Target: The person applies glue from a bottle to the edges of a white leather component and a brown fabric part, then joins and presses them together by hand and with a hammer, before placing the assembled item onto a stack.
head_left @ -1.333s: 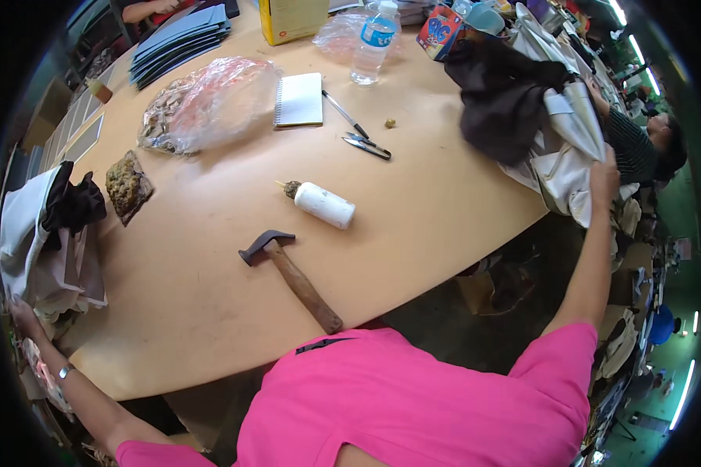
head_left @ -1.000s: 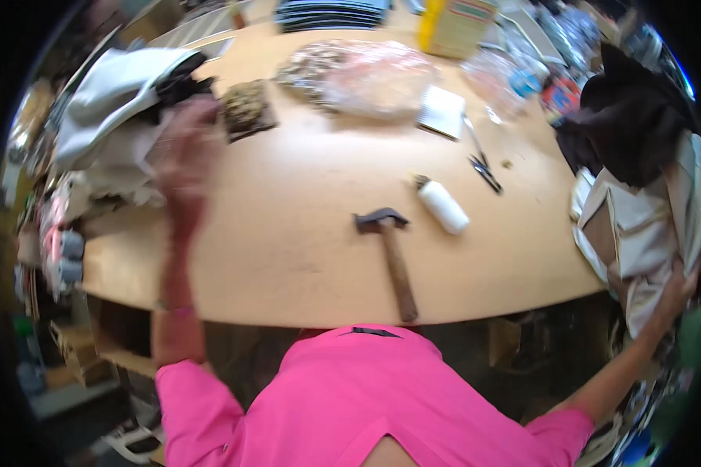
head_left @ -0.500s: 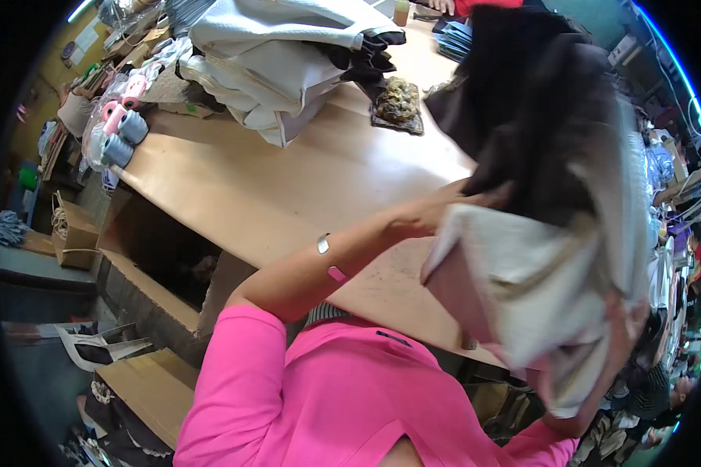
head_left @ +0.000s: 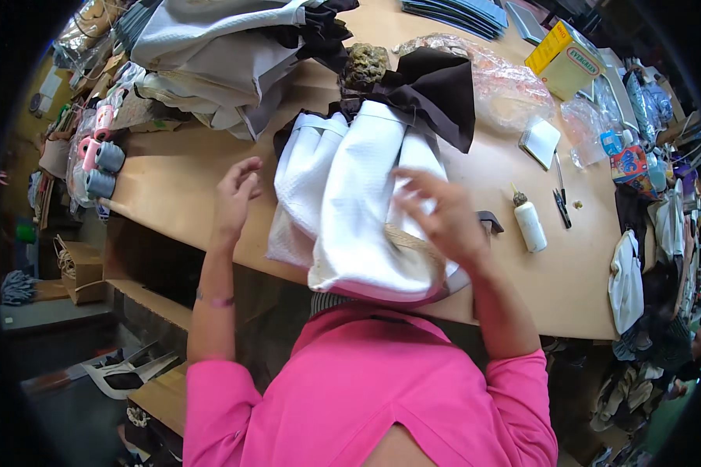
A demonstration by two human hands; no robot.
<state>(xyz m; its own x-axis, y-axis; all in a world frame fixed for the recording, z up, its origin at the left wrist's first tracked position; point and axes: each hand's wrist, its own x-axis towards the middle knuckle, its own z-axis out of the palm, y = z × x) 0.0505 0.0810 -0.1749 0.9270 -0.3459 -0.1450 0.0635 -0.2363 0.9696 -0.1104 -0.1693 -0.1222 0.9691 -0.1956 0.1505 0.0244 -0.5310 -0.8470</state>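
A white textured fabric bag (head_left: 358, 187) with dark brown lining (head_left: 444, 93) lies on the table's near edge, against my pink top. A beige strap (head_left: 417, 243) crosses its lower right side. More white quilted cloth (head_left: 297, 183) bunches at its left; I cannot tell whether it belongs to the same bag. My left hand (head_left: 237, 194) hovers just left of the cloth, fingers apart, holding nothing. Over the bag's right side is my right hand (head_left: 444, 218), slightly blurred, its fingers spread and loosely bent. Whether its fingertips touch the fabric is hard to tell.
A heap of white and dark cloth (head_left: 218, 54) covers the table's back left, near thread spools (head_left: 105, 159). Right of the bag stand a white bottle (head_left: 530, 226), snips (head_left: 561, 208), a notepad (head_left: 540, 140) and a yellow box (head_left: 565, 58). Crumpled plastic (head_left: 506, 86) lies behind.
The cloth, held up at the right in both hands, now lies on the table in front of me. My left hand has let go and moved left; my right hand has come over the bag.
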